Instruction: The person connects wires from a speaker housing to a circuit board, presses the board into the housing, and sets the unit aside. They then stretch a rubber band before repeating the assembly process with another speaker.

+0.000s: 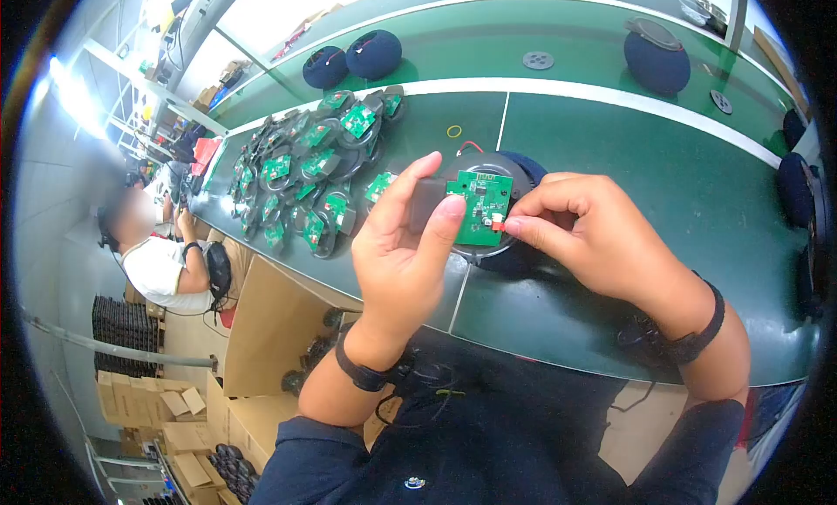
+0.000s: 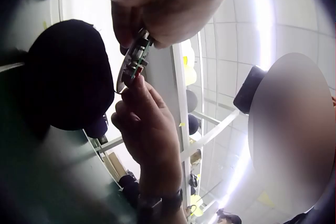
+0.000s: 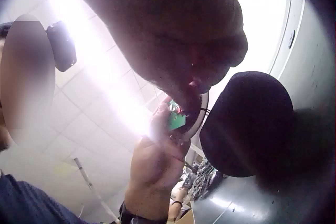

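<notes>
A round black part with a green circuit board (image 1: pixel 485 210) on it is held up by the left hand (image 1: pixel 403 252), its thumb on the board's left edge and its fingers around the side. The right hand (image 1: pixel 602 235) pinches a small red connector (image 1: pixel 498 227) between thumb and forefinger at the board's right edge. Below the part stands a dark rounded fabric body (image 1: pixel 516 257), which the right wrist view shows as a large dark shape (image 3: pixel 247 124). In the left wrist view the board (image 2: pixel 135 58) appears edge-on between both hands.
Many black parts with green boards lie heaped (image 1: pixel 305 169) on the left of the green table (image 1: pixel 602 139). Dark round bodies (image 1: pixel 375 54) stand on the far strip, others at the right edge. A yellow ring (image 1: pixel 454 131) lies behind the hands. Another person (image 1: pixel 166 265) sits at left.
</notes>
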Demonstrator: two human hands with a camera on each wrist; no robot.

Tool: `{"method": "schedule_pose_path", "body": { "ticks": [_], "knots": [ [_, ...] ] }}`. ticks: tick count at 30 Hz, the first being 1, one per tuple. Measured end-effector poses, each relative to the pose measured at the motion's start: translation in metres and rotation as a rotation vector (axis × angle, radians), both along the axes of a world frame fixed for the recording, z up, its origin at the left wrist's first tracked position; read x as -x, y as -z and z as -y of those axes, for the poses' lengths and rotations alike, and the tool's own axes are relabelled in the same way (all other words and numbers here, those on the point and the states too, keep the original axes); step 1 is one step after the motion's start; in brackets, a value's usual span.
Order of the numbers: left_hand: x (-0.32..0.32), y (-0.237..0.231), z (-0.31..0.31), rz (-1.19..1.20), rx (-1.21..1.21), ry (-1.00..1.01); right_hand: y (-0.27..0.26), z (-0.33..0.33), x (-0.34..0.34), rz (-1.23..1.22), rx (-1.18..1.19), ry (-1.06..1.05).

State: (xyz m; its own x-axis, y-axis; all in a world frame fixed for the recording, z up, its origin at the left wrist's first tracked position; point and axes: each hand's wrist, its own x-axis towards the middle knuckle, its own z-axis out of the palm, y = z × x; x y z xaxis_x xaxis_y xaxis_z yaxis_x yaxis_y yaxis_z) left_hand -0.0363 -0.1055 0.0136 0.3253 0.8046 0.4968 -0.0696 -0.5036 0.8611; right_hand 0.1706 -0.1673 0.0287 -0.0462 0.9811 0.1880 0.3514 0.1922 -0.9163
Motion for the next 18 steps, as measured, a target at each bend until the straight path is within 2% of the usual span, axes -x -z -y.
{"method": "schedule_pose_path", "body": {
  "ticks": [3,5,14,18],
  "knots": [
    [-0.002,0.001,0.000,0.005,0.001,-0.003,0.009,-0.002,0.003,0.002,-0.029,0.003],
    [-0.005,0.002,0.001,0.046,0.029,-0.026,0.017,-0.003,0.004,0.187,-0.285,0.064],
    [-0.009,0.008,0.010,0.120,0.104,-0.039,0.019,0.000,0.010,0.129,-0.199,0.108],
    [-0.002,0.013,0.009,0.130,0.082,-0.023,0.005,0.000,0.004,0.186,-0.188,0.070]
  ]
}}
